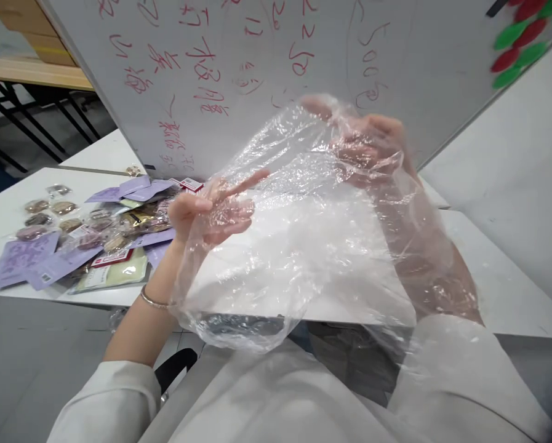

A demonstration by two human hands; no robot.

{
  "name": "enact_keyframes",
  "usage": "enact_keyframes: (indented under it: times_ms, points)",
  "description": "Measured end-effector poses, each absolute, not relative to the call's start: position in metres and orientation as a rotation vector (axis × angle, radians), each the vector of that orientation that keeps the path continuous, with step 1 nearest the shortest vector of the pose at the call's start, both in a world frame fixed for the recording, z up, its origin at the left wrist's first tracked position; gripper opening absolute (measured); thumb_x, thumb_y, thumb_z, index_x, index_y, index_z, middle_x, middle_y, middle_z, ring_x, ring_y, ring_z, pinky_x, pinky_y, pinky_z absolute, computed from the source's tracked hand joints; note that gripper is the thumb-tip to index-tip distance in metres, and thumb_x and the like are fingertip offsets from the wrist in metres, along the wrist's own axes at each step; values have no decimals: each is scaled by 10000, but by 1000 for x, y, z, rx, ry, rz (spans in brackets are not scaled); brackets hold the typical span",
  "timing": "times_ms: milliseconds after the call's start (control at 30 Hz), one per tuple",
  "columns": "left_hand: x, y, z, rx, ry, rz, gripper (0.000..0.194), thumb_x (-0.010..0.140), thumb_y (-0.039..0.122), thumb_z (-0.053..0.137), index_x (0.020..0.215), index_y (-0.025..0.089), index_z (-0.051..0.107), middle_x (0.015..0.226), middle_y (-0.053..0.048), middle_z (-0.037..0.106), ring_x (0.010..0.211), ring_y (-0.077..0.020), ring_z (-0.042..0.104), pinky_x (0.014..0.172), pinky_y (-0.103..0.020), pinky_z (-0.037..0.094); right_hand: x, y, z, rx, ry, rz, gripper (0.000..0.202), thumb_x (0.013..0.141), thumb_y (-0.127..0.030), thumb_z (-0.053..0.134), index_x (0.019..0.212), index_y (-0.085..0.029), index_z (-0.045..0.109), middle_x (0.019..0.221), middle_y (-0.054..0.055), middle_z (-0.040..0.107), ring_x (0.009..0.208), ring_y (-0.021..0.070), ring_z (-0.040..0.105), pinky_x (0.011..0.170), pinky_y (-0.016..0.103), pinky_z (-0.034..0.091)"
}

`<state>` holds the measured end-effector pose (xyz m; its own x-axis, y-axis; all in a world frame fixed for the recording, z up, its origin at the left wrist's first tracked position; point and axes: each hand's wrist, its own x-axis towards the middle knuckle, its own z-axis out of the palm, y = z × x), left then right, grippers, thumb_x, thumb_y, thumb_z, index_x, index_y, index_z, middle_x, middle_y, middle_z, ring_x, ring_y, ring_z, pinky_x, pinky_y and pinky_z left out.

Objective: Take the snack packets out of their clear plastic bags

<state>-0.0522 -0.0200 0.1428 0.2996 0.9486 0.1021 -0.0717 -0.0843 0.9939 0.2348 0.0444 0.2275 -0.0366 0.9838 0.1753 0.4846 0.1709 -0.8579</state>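
While the left hand (215,212) extends loose fingers at the clear plastic bag (294,154), the right hand (372,144) curls, grip unclear; spreading seems underway, needing gentle tension next.

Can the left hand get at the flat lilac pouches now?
Probably yes: the lilac pouches lie close beside the left hand, though crinkled clear plastic film over its fingers may hinder gripping.

Glossy, crinkled clear plastic bag (303,231), smooth whiteboard (243,123), shiny metal bracelet (152,301)
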Motion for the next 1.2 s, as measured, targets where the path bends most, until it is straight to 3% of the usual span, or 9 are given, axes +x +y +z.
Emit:
enact_keyframes:
  times_ms: [167, 267, 367, 467, 567, 667, 867, 967, 1200]
  points:
    - [-73, 2, 108, 1257, 897, 854, 498, 733, 657, 605, 913, 193, 618, 847, -85, 674, 443, -53, 328, 415, -237, 223, 253, 75, 172, -1518, -1775, 1226, 450, 866, -216, 523, 1298, -141, 623, 680, -29, 550, 504, 68, 421, 571, 278, 461]
    - [-82, 13, 84, 1293, 969, 827, 391, 677, 477, 796, 736, 191, 536, 590, 24, 517, 476, -66, 430, 467, -215, 337, 258, 96, 153, -1626, -1991, 1222, 633, 758, -165, 624, 1386, -226, 587, 757, 8, 618, 555, 130, 499, 623, 335, 523]
    - [-91, 18, 67, 1263, 1076, 893, 395, 693, 442, 804, 772, 215, 490, 520, 89, 413, 424, -68, 422, 430, -197, 308, 252, 110, 134, -1621, -2240, 1154, 918, 726, -145, 637, 1567, -348, 328, 1006, 46, 689, 630, 167, 577, 708, 383, 562]
    - [-97, 13, 59, 1359, 1242, 872, 318, 810, 481, 691, 858, 213, 526, 616, 52, 495, 480, -96, 499, 430, -206, 330, 236, 112, 109, -1731, -2336, 784, 1079, 722, -141, 644, 1625, -326, 82, 1389, 148, 565, 903, 267, 669, 890, 523, 542]
    - [-111, -4, 57, 1736, 1582, 827, 324, 942, 487, 472, 940, 185, 590, 941, -80, 621, 827, -196, 650, 662, -296, 500, 213, 96, 90, -1679, -2362, 168, 934, 762, -114, 604, 1605, -247, 224, 1586, 172, 360, 1362, 422, 453, 1116, 716, 260]
    - [-138, -21, 58, 2180, 1995, 665, 386, 973, 404, 357, 1085, 149, 623, 1146, -164, 590, 1092, -297, 593, 946, -427, 466, 191, 60, 81, -1396, -2391, -186, 736, 859, -105, 495, 1567, -214, 330, 1625, 133, 317, 1527, 369, 195, 1203, 688, 21]
    - [-180, -33, 51, 2304, 2095, 4, 725, 813, 657, 562, 1368, 191, 542, 1439, -184, 484, 1347, -437, 384, 1074, -553, 369, 169, -12, 33, -1094, -2769, 104, 756, 941, -634, 443, 1558, -203, 371, 1607, 163, 350, 1515, 383, 228, 1229, 648, 116]
    - [-185, -29, 43, 2270, 2105, -59, 720, 832, 575, 543, 1411, 149, 505, 1513, -210, 424, 1409, -455, 315, 1082, -572, 363, 168, -24, -2, -1159, -2795, 348, 861, 891, -752, 417, 1585, -252, 324, 1655, 143, 214, 1523, 439, 92, 1203, 701, 125]
    - [-187, -12, 54, 2172, 2236, 32, 402, 915, 319, 383, 1153, 124, 641, 1206, -191, 670, 1156, -331, 612, 1014, -420, 453, 159, -23, -16, -1264, -2714, 538, 960, 818, -845, 415, 1609, -335, 228, 1685, 53, 104, 1525, 416, -63, 1225, 676, 37]
